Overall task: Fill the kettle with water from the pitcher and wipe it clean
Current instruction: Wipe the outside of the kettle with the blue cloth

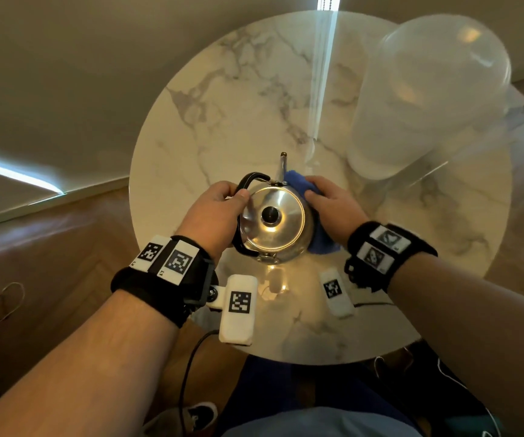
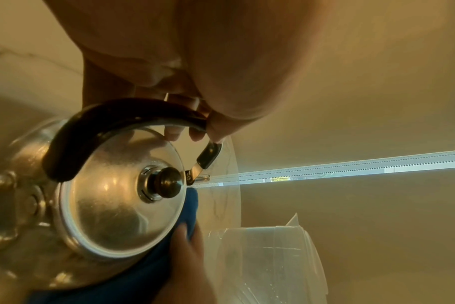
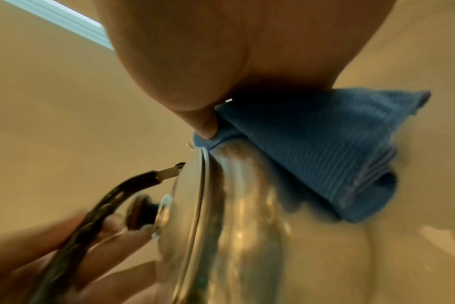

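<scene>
A shiny steel kettle (image 1: 273, 228) with its lid on and a black knob stands near the front of the round marble table (image 1: 254, 105). My left hand (image 1: 216, 212) grips the kettle's black handle (image 1: 251, 181), which is swung to the left; the left wrist view shows the fingers curled round the handle (image 2: 122, 115). My right hand (image 1: 333, 206) holds a blue cloth (image 1: 298, 181) pressed against the kettle's right side. The right wrist view shows the cloth (image 3: 312, 148) lying folded over the kettle's body (image 3: 237, 205). A clear plastic pitcher (image 1: 424, 99) stands at the back right.
The spout (image 1: 282, 162) points away from me. The pitcher (image 2: 270, 261) is close to the kettle's right. White tagged blocks hang from both wrists over the table's front edge. Wooden floor, cables and a shoe lie below.
</scene>
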